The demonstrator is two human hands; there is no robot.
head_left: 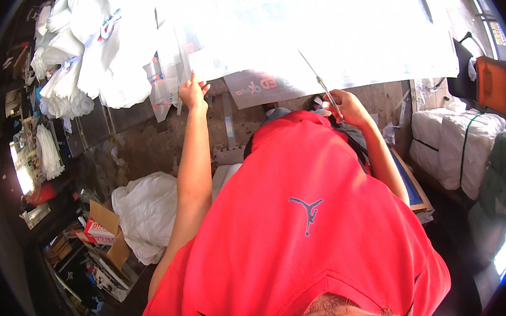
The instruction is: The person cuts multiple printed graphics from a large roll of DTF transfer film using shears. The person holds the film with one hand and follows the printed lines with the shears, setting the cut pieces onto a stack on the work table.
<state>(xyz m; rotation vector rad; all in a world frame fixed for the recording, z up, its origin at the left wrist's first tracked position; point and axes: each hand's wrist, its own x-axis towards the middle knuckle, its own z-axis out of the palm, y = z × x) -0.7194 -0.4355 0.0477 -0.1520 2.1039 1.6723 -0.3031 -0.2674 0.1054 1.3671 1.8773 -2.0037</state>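
Observation:
My right hand is closed round the handles of a pair of scissors. Their long thin blades point up and to the left, over a bright white sheet on the table. My left hand is at the sheet's near left corner, index finger stretched out and the other fingers apart. The fingertips are at the sheet's edge; whether they press on it I cannot make out. Under the sheet's near edge, a greyish printed sheet hangs over the table edge. Glare washes out most of the white surface.
Bundles of white plastic bags are heaped at the far left, beside printed clear strips. White wrapped bales stand at right near an orange chair back. A white sack and an opened cardboard box lie lower left.

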